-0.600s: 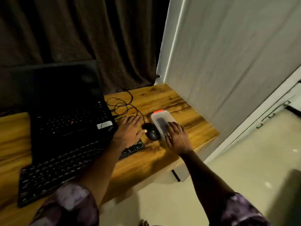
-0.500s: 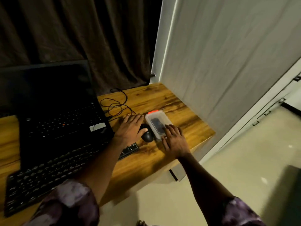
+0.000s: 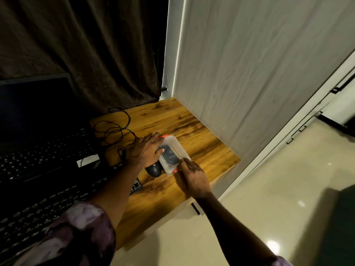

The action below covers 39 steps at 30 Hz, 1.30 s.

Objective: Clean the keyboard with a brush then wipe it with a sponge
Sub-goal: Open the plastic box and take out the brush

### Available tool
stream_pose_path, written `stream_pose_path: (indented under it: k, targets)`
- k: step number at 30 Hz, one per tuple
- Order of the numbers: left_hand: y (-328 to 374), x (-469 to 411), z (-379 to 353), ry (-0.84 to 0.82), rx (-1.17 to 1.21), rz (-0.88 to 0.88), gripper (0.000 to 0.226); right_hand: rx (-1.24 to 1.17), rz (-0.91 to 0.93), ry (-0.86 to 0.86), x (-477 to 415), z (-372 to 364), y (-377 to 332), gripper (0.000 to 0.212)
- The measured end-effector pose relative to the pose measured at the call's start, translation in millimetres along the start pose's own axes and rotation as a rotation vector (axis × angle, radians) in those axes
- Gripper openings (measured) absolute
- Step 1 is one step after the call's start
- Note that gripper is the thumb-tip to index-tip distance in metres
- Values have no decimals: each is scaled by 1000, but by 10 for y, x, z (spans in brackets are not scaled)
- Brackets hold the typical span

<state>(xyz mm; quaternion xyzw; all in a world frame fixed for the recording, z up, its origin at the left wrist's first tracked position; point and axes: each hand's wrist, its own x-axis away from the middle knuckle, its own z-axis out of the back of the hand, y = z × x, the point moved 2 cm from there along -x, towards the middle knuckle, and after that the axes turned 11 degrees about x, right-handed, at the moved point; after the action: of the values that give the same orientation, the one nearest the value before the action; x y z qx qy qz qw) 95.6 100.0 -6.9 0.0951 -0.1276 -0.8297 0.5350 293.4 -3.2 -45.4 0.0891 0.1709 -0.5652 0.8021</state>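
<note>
1. Left hand (image 3: 146, 152) lies flat on the lid of the clear box (image 3: 177, 146), fingers spread; right hand (image 3: 194, 177) has its fingertips at the near red clip (image 3: 175, 171); pinch or mere touch cannot be told.
2. Box: on the table (image 3: 207, 150), just beside the mouse (image 3: 153, 170); long axis near–far, far end leaning left.
3. Likely hazard: a clip snapping free could jolt the box into the mouse.
4. Keyboard (image 3: 57, 200): near left, under the left forearm; long axis left–right, right end pointing toward the mouse.
</note>
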Motion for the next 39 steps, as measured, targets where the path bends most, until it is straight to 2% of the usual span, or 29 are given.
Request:
stream_pose_path:
  k: [5,11,15,18,21,26,32,36,39]
  targets:
    - [-36,-119,-100,-62,89,62,57,-29,74,38,3,-29,34,20]
    - [-104,-239,-105,-45,171,75,57,-20,117,46,109,-209,133,30]
    - [-125,-295,-93,46,269,115,46,-19,22,64,13,-97,81,41]
    - [-54,-374,-54,108,351,209,32,1,-43,24,-112,-48,29,55]
    - [-24,-442,-42,169,416,310,27,51,-64,-4,-188,-26,-40,65]
    - [-43,-555,-64,238,599,472,26,97,-112,-51,-263,-6,-92,64]
    - [-168,-687,-154,205,742,619,24,101,-143,-147,-309,9,-100,68]
    - [-299,-730,-252,242,852,731,28,116,-134,-111,-296,5,-95,64]
    - [-173,-621,-212,335,1087,746,31,87,-130,-78,-264,-18,-71,62]
